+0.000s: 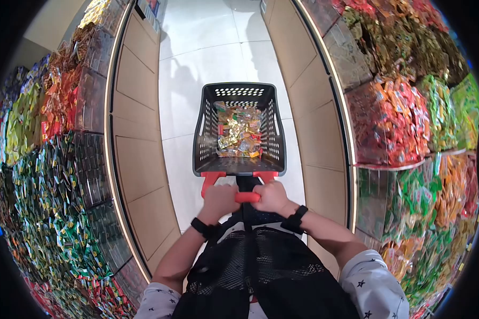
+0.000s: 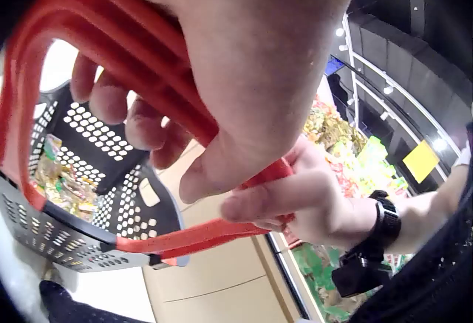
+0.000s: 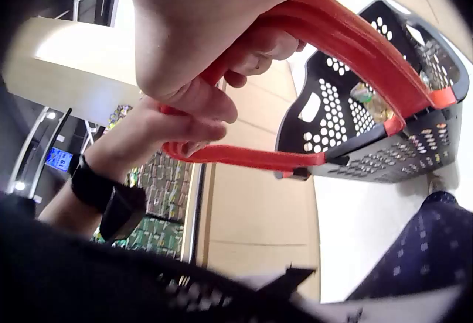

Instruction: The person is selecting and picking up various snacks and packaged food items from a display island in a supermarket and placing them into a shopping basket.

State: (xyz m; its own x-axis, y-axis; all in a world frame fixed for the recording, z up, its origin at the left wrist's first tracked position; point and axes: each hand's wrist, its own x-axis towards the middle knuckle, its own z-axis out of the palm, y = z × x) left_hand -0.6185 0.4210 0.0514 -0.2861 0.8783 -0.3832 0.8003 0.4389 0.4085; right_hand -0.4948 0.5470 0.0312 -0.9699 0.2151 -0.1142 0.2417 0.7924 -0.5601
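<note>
Both hands hold the red handle [image 1: 247, 197] of a black shopping basket [image 1: 240, 86] on the floor in front of the person. My left hand [image 1: 221, 202] grips the handle's left side, its fingers curled under the bar in the left wrist view. On the right side, my right hand [image 1: 274, 196] wraps round the same handle [image 3: 347, 42], close beside the left hand. Small wrapped snacks [image 1: 239, 133] in gold, red and clear packets lie in a heap on the basket's bottom. The basket's walls are punched with round holes.
Bins of dark and green wrapped packets [image 1: 48, 181] line the left side. On the right stand bins of red and orange packets [image 1: 394, 122]. Tan cabinet fronts [image 1: 138, 122] run under the left shelves. A pale tiled floor [image 1: 197, 32] stretches ahead between the shelves.
</note>
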